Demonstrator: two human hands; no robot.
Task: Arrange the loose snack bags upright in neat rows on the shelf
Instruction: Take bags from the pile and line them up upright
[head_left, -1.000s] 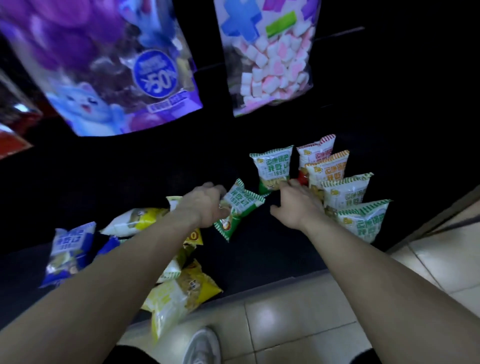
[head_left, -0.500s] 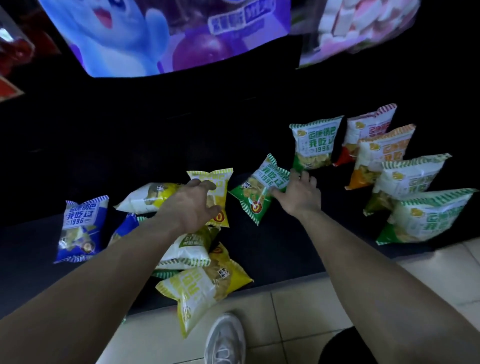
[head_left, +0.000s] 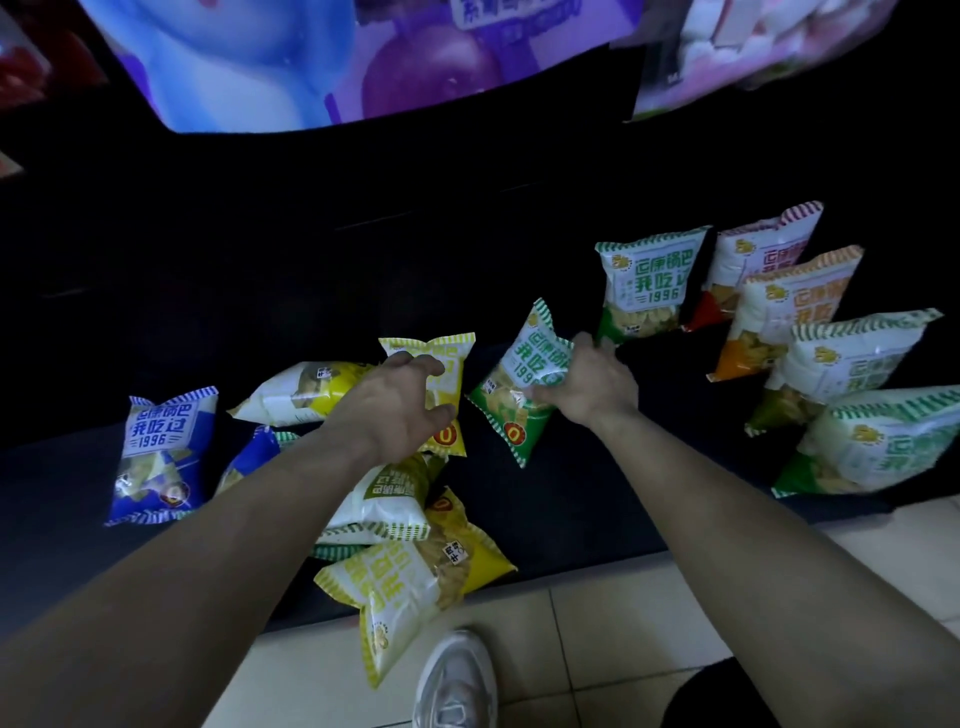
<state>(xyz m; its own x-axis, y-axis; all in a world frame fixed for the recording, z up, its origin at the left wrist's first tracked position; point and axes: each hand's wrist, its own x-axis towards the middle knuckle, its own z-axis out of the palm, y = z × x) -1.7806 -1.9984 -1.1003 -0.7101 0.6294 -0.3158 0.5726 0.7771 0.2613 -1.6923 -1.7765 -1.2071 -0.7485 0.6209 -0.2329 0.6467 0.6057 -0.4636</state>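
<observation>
A: Where was the green bag (head_left: 511, 395)?

B: Near the middle of the dark shelf (head_left: 597, 499), tilted with its top leaning toward the back. The right hand (head_left: 589, 389) gripped its right edge, fingers curled into the wrapper.

A: And the other hand?

B: The left hand (head_left: 397, 408) sat on a yellow bag (head_left: 448, 400) just left of the green one, fingers hooked over its upper part and thumb lower down, so the bag was pinched between them.

A: What stood to the right?

B: Toward the shelf's right end, the upright bags formed a row running from back to front edge: a red bag (head_left: 763, 254) at the back, then an orange bag (head_left: 789, 312), then two green-and-white ones. Another green upright bag (head_left: 644, 280) stood beside the red one, just behind the right hand.

A: And to the left?

B: Loose bags. A blue bag (head_left: 163, 452) lay near the left end, and a heap of yellow bags (head_left: 410, 577) spilled over the front edge above the tiled floor (head_left: 597, 629), next to a white shoe (head_left: 457, 680). A big purple packet (head_left: 337, 57) hung overhead.
</observation>
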